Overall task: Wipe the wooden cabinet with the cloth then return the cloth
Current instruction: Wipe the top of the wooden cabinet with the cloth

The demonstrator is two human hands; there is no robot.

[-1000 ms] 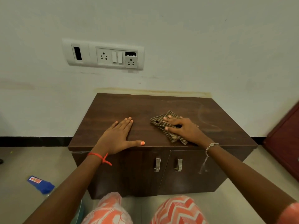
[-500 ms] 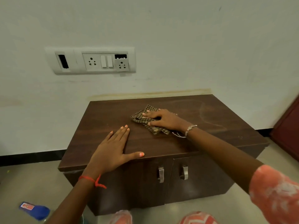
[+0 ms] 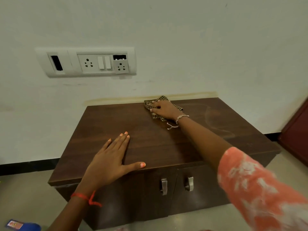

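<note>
While the right hand [image 3: 164, 108] presses flat on the cloth [image 3: 162, 106] at the far edge of the wooden cabinet [image 3: 166, 144], close to the wall [image 3: 183, 39], the left hand [image 3: 108, 161] lies palm down on the near left part of the top, fingers spread and pointing away toward the wall, thumb stretched out along the front edge, gripping nothing. There is one cloth, a small checked piece in brown and tan, folded or bunched under the right palm; its fingers lie over it and curl slightly at the tips, holding it down against the wood rather than lifting it. The cloth's long axis runs diagonally, from its far left corner near the wall down toward the right and nearer the wrist, and one corner pokes up behind the knuckles toward the wall. There is one cabinet, dark brown, its long axis running left to right along the wall, with two doors on the front and two metal handles [image 3: 176, 185] side by side at the middle. A faint curved smear shows on the top to the right of the cloth. The right wrist wears one silver bracelet [image 3: 180, 117] with a loose end touching the wood; the left wrist wears one red thread [image 3: 85, 197]. The right arm shows an orange and white sleeve [image 3: 260, 185]. On the wall, up and to the left, sits one white switch plate [image 3: 86, 62] with two sockets and two rocker switches. One blue object [image 3: 21, 225] lies on the floor at the lower left corner.
</note>
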